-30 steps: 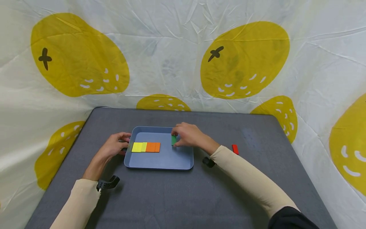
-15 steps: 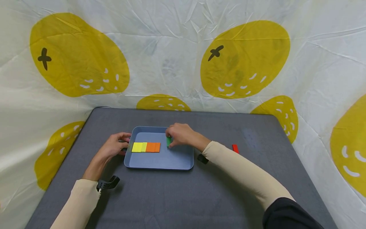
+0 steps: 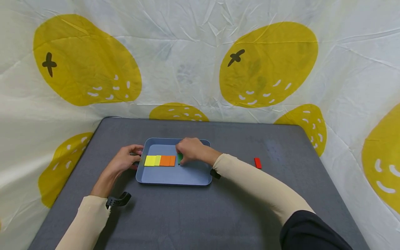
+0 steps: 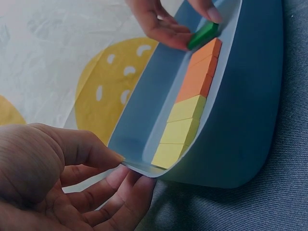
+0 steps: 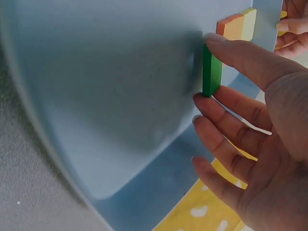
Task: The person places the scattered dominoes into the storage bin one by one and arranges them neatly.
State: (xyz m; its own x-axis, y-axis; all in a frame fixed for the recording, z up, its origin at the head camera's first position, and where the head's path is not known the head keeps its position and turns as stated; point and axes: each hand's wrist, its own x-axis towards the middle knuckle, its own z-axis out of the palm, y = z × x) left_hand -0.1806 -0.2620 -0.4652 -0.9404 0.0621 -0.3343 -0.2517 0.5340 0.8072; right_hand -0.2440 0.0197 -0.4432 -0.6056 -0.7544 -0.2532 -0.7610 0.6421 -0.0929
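The right hand (image 3: 190,151) pinches a green block (image 5: 211,72) just beside the orange blocks (image 3: 167,160) in the blue tray (image 3: 187,175); the left hand (image 3: 125,159) grips the tray's left rim.

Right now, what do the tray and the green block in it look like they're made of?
Tray: likely moulded plastic; matte blue-grey, thin rounded rim, soft sheen. Green block, pinched by the right hand: possibly painted wood or plastic; flat, even colour, crisp edges, no visible grain.
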